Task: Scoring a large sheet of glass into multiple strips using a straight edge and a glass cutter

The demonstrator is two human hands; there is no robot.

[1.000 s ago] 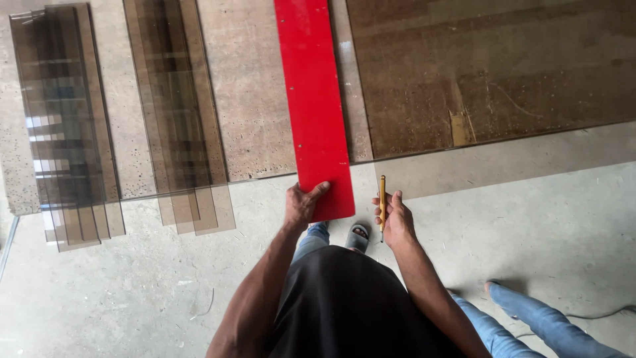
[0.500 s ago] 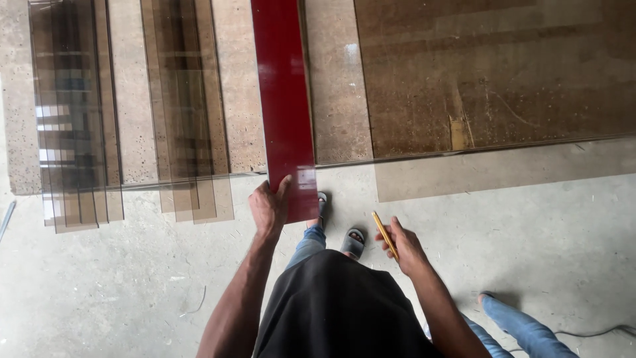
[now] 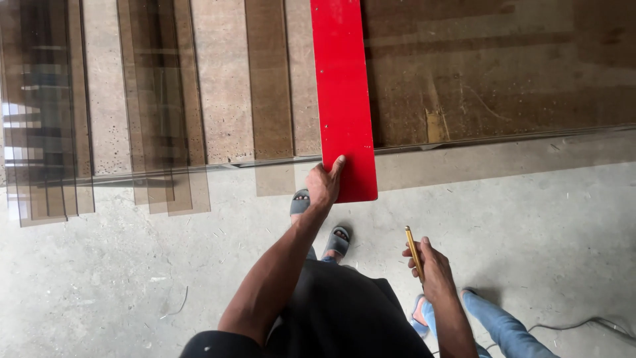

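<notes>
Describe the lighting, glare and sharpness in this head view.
Head view: soft, even daylight, sharp throughout; bright window reflections glare on the stacked tinted glass strips at left; the red straightedge under the left hand is unglared; the right hand casts only faint shadow.

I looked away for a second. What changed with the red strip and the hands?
The right hand, holding the yellow tool, drew back from the red strip toward the body. The left hand stayed on the strip's near end, and the strip remains across the glass sheet.
</notes>
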